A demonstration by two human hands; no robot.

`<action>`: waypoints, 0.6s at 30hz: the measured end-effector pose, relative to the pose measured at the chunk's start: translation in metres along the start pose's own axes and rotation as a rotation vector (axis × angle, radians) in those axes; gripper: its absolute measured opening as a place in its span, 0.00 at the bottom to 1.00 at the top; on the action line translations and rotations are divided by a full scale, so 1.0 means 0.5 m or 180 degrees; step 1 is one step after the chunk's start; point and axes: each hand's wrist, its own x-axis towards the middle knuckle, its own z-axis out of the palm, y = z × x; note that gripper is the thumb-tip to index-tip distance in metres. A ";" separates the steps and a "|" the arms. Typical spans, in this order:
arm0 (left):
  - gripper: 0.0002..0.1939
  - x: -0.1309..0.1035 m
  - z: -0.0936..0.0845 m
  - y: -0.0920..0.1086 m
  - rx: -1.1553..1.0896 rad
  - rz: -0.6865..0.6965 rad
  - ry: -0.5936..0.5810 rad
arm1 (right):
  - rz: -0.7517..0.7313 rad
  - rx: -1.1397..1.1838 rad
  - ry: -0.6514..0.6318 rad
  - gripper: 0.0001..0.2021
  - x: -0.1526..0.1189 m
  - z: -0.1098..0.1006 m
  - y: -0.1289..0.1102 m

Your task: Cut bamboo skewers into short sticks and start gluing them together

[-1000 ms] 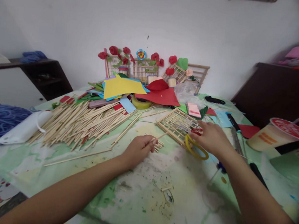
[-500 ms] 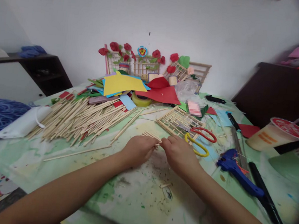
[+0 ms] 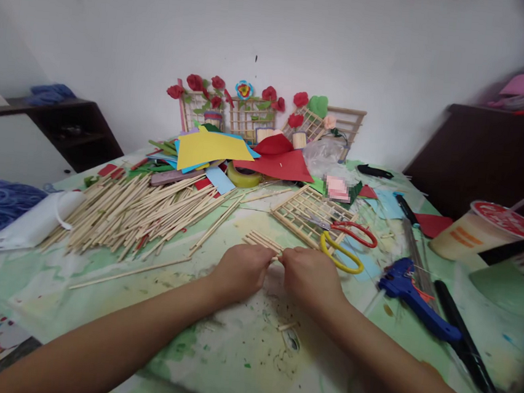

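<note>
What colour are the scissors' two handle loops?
A red loop and a yellow loop; the head view shows both.

No words or numbers can be read clearly. The cup point(image 3: 448, 240) has red print on its lid point(image 3: 508, 221) and orange print on its side — both too small and blurred — while the pink paper point(image 3: 337, 189) is pixelated.
</note>
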 end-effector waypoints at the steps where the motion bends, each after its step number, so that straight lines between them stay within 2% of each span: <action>1: 0.09 0.000 0.000 0.002 0.0022 -0.0033 -0.0008 | 0.0009 0.0004 -0.0002 0.09 0.000 0.000 -0.001; 10: 0.09 0.007 -0.007 0.011 0.0055 -0.0232 -0.0100 | 0.0112 -0.0072 0.0006 0.09 0.003 0.001 -0.004; 18: 0.11 0.025 0.001 0.016 0.0034 -0.0511 -0.0126 | 0.0220 -0.0128 0.0019 0.10 0.015 0.006 -0.018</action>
